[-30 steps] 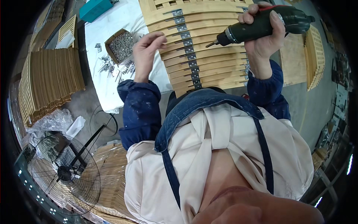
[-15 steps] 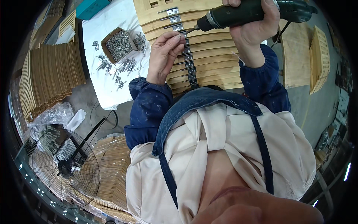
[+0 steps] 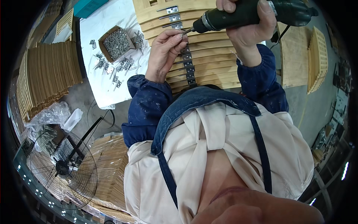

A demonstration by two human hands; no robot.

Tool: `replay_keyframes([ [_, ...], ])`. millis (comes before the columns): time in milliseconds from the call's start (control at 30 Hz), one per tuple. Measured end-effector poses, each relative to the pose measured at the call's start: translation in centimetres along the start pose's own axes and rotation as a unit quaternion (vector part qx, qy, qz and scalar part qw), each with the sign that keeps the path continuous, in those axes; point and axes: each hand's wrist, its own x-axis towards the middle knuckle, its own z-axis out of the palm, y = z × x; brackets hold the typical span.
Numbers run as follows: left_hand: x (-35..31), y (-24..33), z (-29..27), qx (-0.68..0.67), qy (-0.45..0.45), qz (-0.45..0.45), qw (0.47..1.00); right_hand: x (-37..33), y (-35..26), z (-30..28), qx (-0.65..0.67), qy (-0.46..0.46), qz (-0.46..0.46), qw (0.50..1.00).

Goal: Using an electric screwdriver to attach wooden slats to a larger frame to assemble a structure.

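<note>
My right hand (image 3: 248, 35) is wrapped round a dark green electric screwdriver (image 3: 238, 15), held level with its bit pointing left. The bit's tip meets the fingertips of my left hand (image 3: 164, 52), which are pinched on a small screw, mostly hidden. Both hands are above a row of curved, light wooden slatted pieces (image 3: 212, 52). Down this row runs a line of metal hinges (image 3: 174, 17), several with thin pins pointing left. Left of my left hand, a cardboard box (image 3: 131, 43) full of small screws (image 3: 116, 43) stands on a white-covered table (image 3: 100, 87).
Loose hinges (image 3: 125, 64) lie around the box. A teal box (image 3: 87, 7) sits at the table's far left. Stacked wooden panels (image 3: 52, 74) stand left, with a black fan (image 3: 63, 168) nearer me. A wooden board (image 3: 296, 59) and more slatted panels (image 3: 317, 59) are at right.
The screwdriver has shifted slightly left, bringing its bit against the fingertips of my left hand. My left hand keeps its pinch and has hardly moved.
</note>
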Motion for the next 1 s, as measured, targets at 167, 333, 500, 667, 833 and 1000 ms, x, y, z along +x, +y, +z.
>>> replay_keyframes([
  [167,0.3,0.4,0.3,0.051,-0.025,0.057,0.997,0.4,0.3,0.4,-0.019,-0.066,-0.028,0.997],
  [333,0.1,0.5,0.3,0.073,-0.012,0.146,0.987,0.7,0.7,0.9,0.008,-0.039,-0.011,0.999],
  [500,1.0,1.1,-1.2,-0.014,-0.055,0.015,0.998,2.3,0.5,2.1,0.091,-0.144,0.038,0.985],
  [667,4.2,4.0,-0.4,0.105,-0.057,0.088,0.989,6.2,1.5,2.8,0.008,-0.151,-0.048,0.987],
  [833,6.0,6.8,1.7,0.412,0.036,0.188,0.891,8.7,3.2,4.0,-0.075,-0.087,-0.094,0.989],
  [1000,7.0,7.4,1.5,0.612,-0.017,0.262,0.746,8.6,5.5,3.8,-0.128,-0.093,-0.073,0.985],
])
